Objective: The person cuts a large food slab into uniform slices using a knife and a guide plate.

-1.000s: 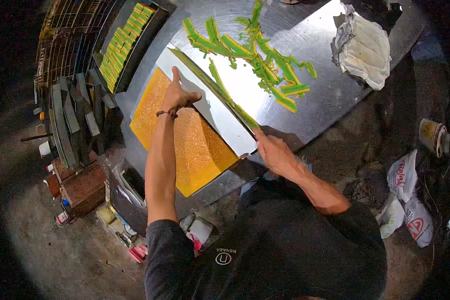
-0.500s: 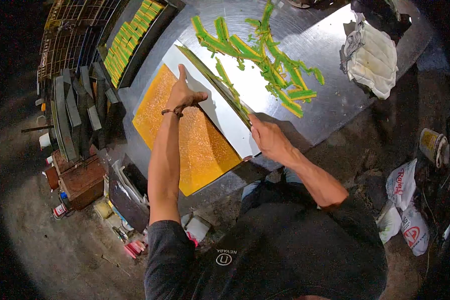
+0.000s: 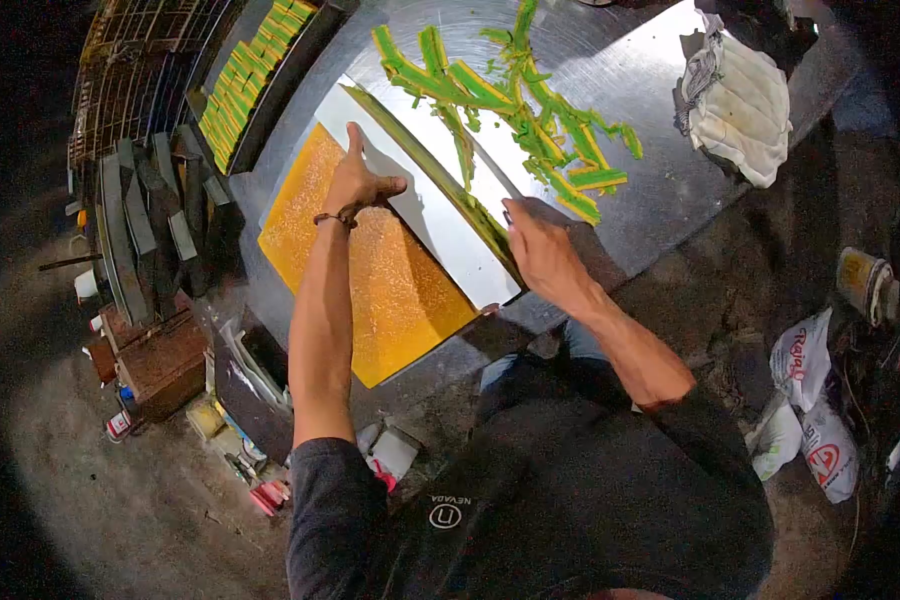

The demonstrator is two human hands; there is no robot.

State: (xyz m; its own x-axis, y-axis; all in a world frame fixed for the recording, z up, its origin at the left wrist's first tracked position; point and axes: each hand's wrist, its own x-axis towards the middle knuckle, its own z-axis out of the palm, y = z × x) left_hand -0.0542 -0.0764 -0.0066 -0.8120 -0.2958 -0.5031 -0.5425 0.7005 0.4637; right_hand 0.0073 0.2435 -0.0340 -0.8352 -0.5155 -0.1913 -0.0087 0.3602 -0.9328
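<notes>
My left hand (image 3: 362,184) presses on a long white board (image 3: 420,215), its fingers spread. The board lies over a yellow-orange slab (image 3: 380,280) with a speckled top. Along the board's right edge runs a narrow green-yellow strip (image 3: 430,160). In my right hand (image 3: 547,248) is the handle end of a long thin blade (image 3: 495,168), just to the right of that strip. The blade's far part is hard to make out against the shiny metal. Green and yellow trimmings (image 3: 545,115) lie beyond it on the metal table (image 3: 660,205).
A dark tray (image 3: 270,98) at the upper left holds rows of green-yellow pieces. Dark metal bars (image 3: 140,215) are stacked left of the table. A folded white cloth (image 3: 740,110) sits at the table's right. Plastic bags (image 3: 805,360) lie at the lower right.
My right hand and the blade have moved slightly away from the board's edge, and the strip beside the board shows more. My left hand stays on the board. The whole view has shifted slightly.
</notes>
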